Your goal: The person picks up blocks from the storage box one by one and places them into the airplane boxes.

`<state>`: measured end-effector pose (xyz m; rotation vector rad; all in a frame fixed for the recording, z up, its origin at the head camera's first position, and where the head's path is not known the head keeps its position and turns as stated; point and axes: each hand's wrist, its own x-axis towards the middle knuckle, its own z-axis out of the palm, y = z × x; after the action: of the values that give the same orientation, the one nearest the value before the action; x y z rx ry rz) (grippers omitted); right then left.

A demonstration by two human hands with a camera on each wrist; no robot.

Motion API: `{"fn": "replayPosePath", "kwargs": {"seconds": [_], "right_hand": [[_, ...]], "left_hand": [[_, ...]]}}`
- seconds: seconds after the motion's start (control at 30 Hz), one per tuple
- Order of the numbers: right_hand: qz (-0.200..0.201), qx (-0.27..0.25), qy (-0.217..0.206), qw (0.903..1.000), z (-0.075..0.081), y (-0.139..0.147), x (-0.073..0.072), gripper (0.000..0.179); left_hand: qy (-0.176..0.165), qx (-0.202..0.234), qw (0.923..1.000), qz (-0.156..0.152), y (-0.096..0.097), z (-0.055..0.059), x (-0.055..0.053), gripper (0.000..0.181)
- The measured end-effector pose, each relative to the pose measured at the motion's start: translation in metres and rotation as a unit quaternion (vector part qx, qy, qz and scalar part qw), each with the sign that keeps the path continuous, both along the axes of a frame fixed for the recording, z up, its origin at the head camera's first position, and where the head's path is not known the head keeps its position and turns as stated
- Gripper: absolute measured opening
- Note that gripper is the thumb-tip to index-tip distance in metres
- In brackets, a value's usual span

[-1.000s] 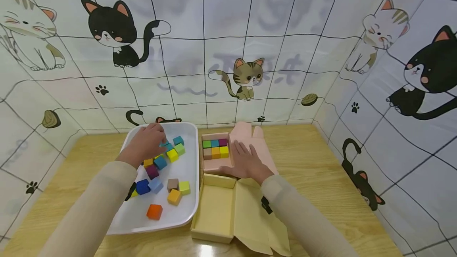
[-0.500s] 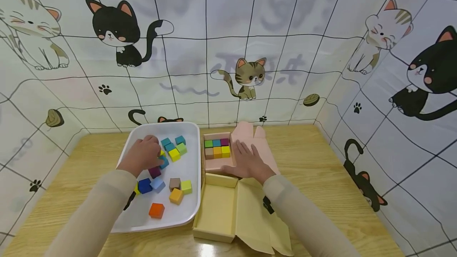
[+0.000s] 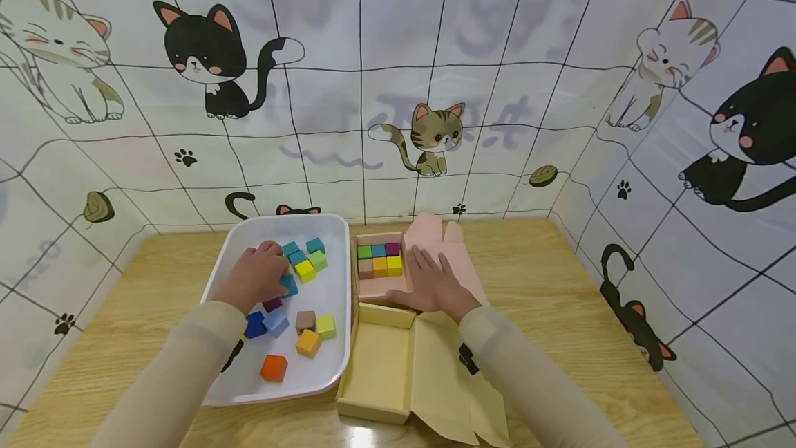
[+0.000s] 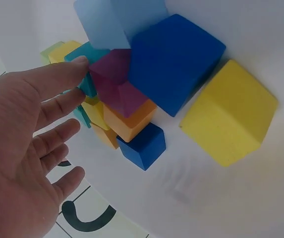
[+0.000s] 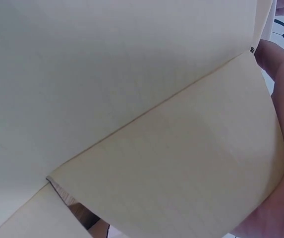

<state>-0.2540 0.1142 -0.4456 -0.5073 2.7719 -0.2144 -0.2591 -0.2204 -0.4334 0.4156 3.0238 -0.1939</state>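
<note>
Cat-printed white sheeting backs your wood-grain table. Your left hand, fingers loosely bent and parted, reaches toward a teal cube in the white plastic tray; contact is unclear. Your right hand, fingers slightly spread, rests along a pink cardboard box.

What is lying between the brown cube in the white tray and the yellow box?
The head view shows a lime-green cube, then the rim of the white tray.
</note>
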Motion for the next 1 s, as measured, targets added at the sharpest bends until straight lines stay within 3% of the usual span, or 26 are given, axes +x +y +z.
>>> {"fn": "replayPosePath", "kwargs": {"seconds": [0.5, 1.0], "right_hand": [[0.004, 0.000, -0.002, 1.0000, 0.000, 0.000, -0.001, 0.102], [-0.003, 0.014, -0.019, 0.9997, 0.002, -0.003, -0.005, 0.099]], "left_hand": [[0.011, 0.029, 0.9994, -0.013, 0.001, -0.005, -0.003, 0.026], [0.049, 0.109, 0.9925, -0.027, 0.015, 0.048, -0.004, 0.026]]}}
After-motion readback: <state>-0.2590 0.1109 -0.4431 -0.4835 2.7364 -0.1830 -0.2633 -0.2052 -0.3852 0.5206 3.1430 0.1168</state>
